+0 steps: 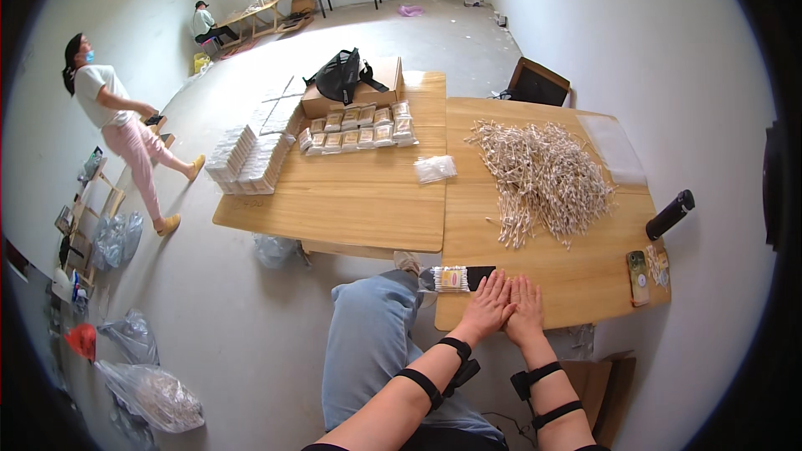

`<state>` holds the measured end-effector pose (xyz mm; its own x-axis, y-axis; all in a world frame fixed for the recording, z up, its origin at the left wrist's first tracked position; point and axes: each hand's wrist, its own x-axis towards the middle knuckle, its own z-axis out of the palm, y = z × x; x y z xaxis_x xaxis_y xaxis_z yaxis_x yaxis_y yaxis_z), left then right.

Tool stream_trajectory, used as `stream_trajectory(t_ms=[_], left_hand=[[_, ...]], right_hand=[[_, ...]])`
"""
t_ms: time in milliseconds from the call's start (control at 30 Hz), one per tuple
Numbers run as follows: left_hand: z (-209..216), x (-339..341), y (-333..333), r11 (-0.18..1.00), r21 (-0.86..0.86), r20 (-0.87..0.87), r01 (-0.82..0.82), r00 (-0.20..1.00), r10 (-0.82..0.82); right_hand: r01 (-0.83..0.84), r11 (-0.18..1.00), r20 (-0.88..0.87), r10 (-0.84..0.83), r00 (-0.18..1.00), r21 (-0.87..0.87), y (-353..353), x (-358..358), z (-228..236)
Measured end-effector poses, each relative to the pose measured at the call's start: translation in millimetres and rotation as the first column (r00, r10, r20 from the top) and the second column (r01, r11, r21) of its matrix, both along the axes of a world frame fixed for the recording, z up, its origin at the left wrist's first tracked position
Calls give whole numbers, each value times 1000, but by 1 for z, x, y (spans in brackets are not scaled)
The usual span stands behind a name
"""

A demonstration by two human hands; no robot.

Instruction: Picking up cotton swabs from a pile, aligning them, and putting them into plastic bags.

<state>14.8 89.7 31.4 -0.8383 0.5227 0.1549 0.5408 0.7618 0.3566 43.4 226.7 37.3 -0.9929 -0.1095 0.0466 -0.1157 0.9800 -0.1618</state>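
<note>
Taking the large loose heap of white-tipped cotton swabs (543,179) as the landmark, both hands are lying on its near side, by the near edge of the light wood-grain surface (576,271). The left hand (487,307) and the right hand (525,309) are resting together, side by side and palms down, with fingers stretched straight and pointing toward the heap. Neither is clamping anything that shows; whatever lies beneath the palms is hidden. Both forearms are reaching in from the near side, wearing black straps (420,386). The left fingertips are meeting the right end of a flat black strip (480,274); how firmly they are pressing, one cannot tell.

The small clear plastic packet of cotton swabs (451,279) is lying flat near the surface's edge, on the near side of the heap and to its left, just beside the black strip. It is looking full, its white swab tips showing in rows along the edges and a yellowish label covering its middle. Left of the heap, a thin stack of clear plastic bags (435,169) is lying flat.
</note>
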Motion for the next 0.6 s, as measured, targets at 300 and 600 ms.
stream_trajectory(t_ms=[300,600], left_hand=[[-11,2,3,996,92,-44,11,999,-7],[-14,-13,-3,998,55,-39,-37,998,39]], right_hand=[[60,998,16,-60,998,-6,4,9,-2],[15,999,-134,-18,991,-29,-5,-7,0]])
